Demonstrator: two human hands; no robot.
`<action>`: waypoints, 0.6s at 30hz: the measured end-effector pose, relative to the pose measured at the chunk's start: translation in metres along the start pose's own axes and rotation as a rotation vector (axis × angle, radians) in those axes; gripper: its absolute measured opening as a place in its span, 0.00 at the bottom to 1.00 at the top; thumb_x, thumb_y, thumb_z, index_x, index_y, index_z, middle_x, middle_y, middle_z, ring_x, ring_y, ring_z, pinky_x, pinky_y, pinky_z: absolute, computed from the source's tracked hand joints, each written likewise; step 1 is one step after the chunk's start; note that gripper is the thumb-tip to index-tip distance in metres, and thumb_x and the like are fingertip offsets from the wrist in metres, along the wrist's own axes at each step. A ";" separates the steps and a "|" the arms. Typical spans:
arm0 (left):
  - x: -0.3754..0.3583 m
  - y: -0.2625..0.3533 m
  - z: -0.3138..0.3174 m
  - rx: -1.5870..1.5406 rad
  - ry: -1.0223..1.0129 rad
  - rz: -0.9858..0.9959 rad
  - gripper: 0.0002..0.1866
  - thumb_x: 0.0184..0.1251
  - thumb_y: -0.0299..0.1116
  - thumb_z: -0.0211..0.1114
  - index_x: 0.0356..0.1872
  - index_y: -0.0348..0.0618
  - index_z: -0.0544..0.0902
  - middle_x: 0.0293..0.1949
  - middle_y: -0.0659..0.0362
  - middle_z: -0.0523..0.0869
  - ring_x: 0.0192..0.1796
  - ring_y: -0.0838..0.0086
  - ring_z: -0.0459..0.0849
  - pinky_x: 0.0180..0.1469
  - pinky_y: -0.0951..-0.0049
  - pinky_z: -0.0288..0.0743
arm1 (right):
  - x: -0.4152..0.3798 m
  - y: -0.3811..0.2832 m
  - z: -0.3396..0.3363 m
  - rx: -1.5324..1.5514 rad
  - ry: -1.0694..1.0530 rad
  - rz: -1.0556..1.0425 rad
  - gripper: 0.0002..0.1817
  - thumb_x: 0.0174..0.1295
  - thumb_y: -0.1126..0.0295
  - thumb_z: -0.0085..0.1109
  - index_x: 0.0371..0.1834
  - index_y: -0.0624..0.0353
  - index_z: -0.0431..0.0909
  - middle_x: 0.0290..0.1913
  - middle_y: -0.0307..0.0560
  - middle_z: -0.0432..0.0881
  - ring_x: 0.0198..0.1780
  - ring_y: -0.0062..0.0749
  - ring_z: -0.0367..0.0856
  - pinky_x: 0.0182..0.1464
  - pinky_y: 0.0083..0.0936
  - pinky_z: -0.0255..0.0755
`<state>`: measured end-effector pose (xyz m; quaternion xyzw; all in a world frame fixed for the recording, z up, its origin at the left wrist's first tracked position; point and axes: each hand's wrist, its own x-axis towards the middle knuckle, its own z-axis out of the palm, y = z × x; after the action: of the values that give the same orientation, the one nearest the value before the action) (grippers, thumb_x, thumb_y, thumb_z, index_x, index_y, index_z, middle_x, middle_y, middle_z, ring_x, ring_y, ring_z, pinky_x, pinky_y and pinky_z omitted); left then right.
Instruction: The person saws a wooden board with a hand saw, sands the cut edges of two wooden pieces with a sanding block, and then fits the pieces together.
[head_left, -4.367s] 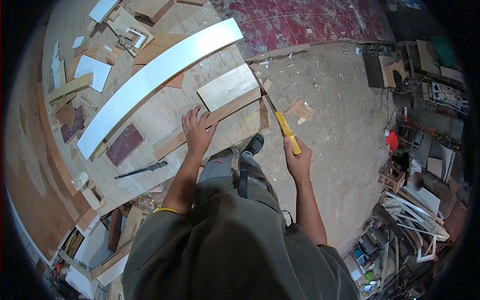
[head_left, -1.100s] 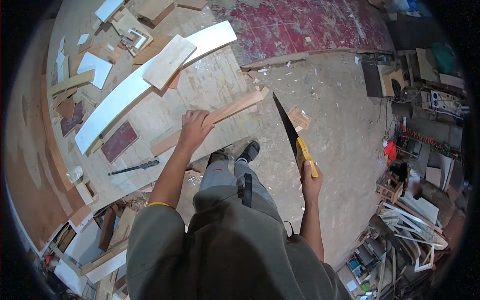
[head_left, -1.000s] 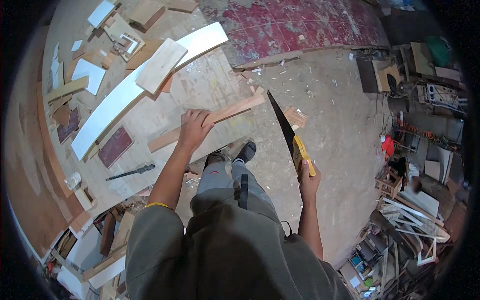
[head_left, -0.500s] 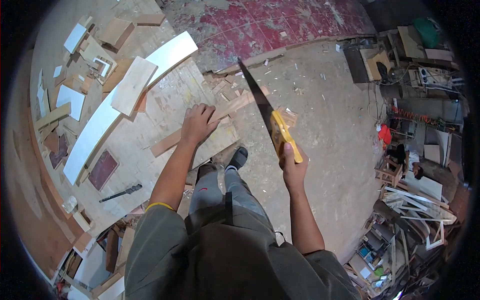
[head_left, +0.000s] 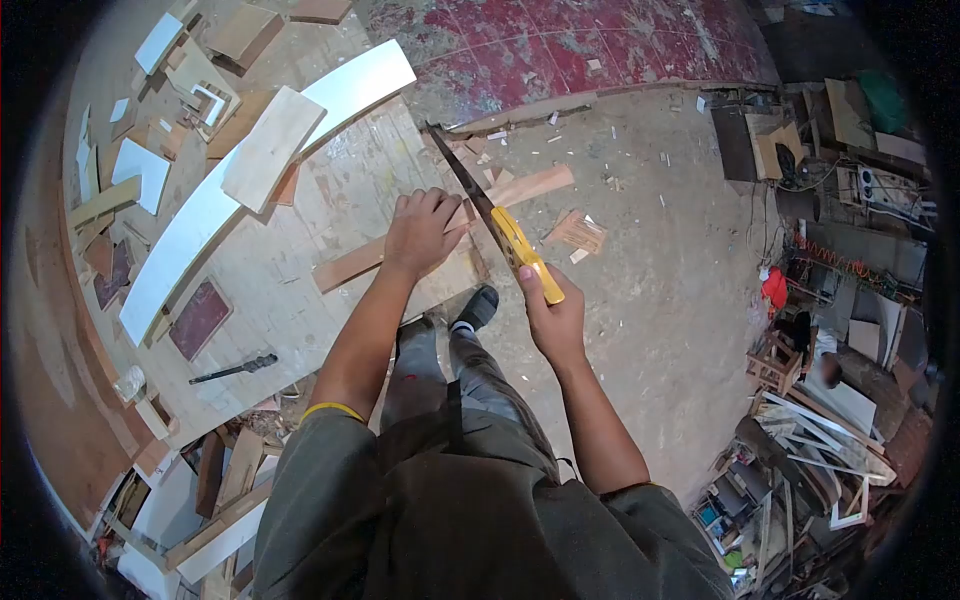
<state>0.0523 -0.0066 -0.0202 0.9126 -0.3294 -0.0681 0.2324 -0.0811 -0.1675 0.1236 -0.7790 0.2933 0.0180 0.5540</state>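
Note:
A narrow wooden strip (head_left: 352, 264) lies across the workbench (head_left: 340, 190), its far end sticking out past the bench edge over the floor. My left hand (head_left: 425, 232) presses down on the strip near that edge, fingers curled over it. In my right hand (head_left: 553, 318) is the yellow handle of a handsaw (head_left: 520, 252), gripped with the thumb along the side. The dark blade crosses over the strip just right of my left fingers, its tip pointing up and away to the left.
On the bench lie a long curved white board (head_left: 185, 255), a pale plank (head_left: 275, 150) on top of it, a dark red rectangular piece (head_left: 201, 320) and a black rod-like tool (head_left: 233, 369). Offcuts (head_left: 578, 232) litter the floor. A person (head_left: 825, 355) is among clutter at the right.
The saw has come left and lower, from beside the strip to across it by my left hand. My left hand stays on the strip, and the whole view has shifted slightly.

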 end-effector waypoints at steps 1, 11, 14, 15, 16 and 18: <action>0.000 0.001 0.000 -0.022 0.012 -0.011 0.23 0.62 0.49 0.68 0.54 0.47 0.81 0.48 0.56 0.81 0.53 0.60 0.76 0.58 0.57 0.66 | 0.001 0.001 0.000 -0.023 -0.002 -0.012 0.17 0.72 0.62 0.59 0.32 0.66 0.79 0.18 0.40 0.73 0.23 0.18 0.68 0.26 0.24 0.64; 0.002 0.001 0.005 -0.044 0.055 -0.021 0.24 0.59 0.50 0.69 0.51 0.46 0.82 0.47 0.56 0.81 0.51 0.59 0.77 0.56 0.57 0.69 | 0.009 -0.004 -0.004 -0.044 -0.034 -0.060 0.15 0.72 0.63 0.60 0.33 0.65 0.80 0.18 0.43 0.75 0.22 0.20 0.71 0.26 0.25 0.66; 0.003 0.001 0.005 -0.071 0.072 -0.032 0.23 0.58 0.50 0.70 0.49 0.45 0.83 0.47 0.56 0.81 0.52 0.59 0.77 0.56 0.58 0.69 | 0.012 -0.003 -0.004 -0.030 -0.070 -0.034 0.15 0.71 0.62 0.60 0.35 0.65 0.81 0.19 0.44 0.77 0.23 0.20 0.73 0.27 0.25 0.67; 0.004 0.000 0.006 -0.071 0.069 -0.029 0.23 0.58 0.50 0.70 0.49 0.45 0.83 0.47 0.56 0.81 0.52 0.59 0.77 0.56 0.58 0.69 | 0.012 -0.002 -0.003 -0.035 -0.064 -0.038 0.15 0.71 0.62 0.60 0.36 0.66 0.82 0.19 0.45 0.77 0.23 0.21 0.74 0.27 0.25 0.68; 0.003 0.000 0.006 -0.081 0.069 -0.028 0.24 0.57 0.50 0.70 0.49 0.45 0.83 0.47 0.56 0.81 0.52 0.59 0.77 0.56 0.58 0.69 | 0.012 -0.002 -0.003 -0.041 -0.058 -0.040 0.16 0.71 0.61 0.61 0.38 0.66 0.83 0.20 0.46 0.78 0.23 0.21 0.75 0.27 0.25 0.68; 0.003 0.000 0.006 -0.094 0.067 -0.028 0.24 0.57 0.50 0.71 0.48 0.44 0.83 0.47 0.56 0.81 0.51 0.58 0.78 0.55 0.58 0.69 | 0.013 -0.001 -0.003 -0.044 -0.064 -0.032 0.16 0.71 0.60 0.61 0.38 0.66 0.83 0.20 0.46 0.78 0.24 0.22 0.76 0.27 0.26 0.69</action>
<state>0.0526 -0.0111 -0.0255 0.9071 -0.3050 -0.0560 0.2848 -0.0709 -0.1754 0.1206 -0.7946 0.2627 0.0404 0.5459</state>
